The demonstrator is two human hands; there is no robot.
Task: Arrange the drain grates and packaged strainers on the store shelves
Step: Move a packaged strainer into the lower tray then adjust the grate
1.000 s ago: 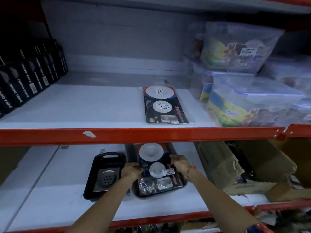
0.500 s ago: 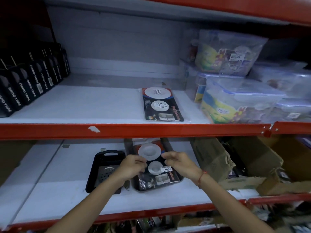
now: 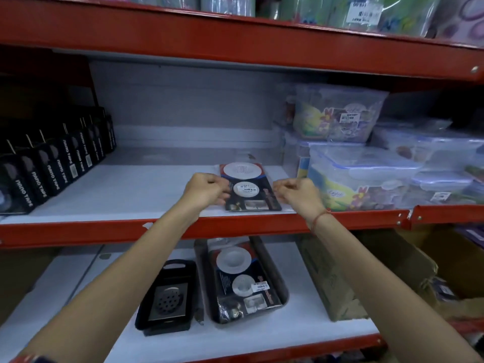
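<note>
Both hands up on middle shelf [image 3: 104, 189]. Left hand [image 3: 207, 188] and right hand [image 3: 298, 191] curled, each grip pinching side edge of strainer pack [image 3: 248, 188] lying flat between them. Likely light, floppy card in slick plastic; take by edges. Price sticker unreadable. Far left of grip: black boxes [image 3: 52, 163] reading "nano tape".

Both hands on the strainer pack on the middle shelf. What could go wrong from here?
1. The strainer pack lies near the shelf's front edge; a pull by the left hand or right hand could slide it off.
2. The clear plastic containers sit close on its right; shifting it that way may bump them.
3. Its glossy wrap may slip in the fingers.
</note>
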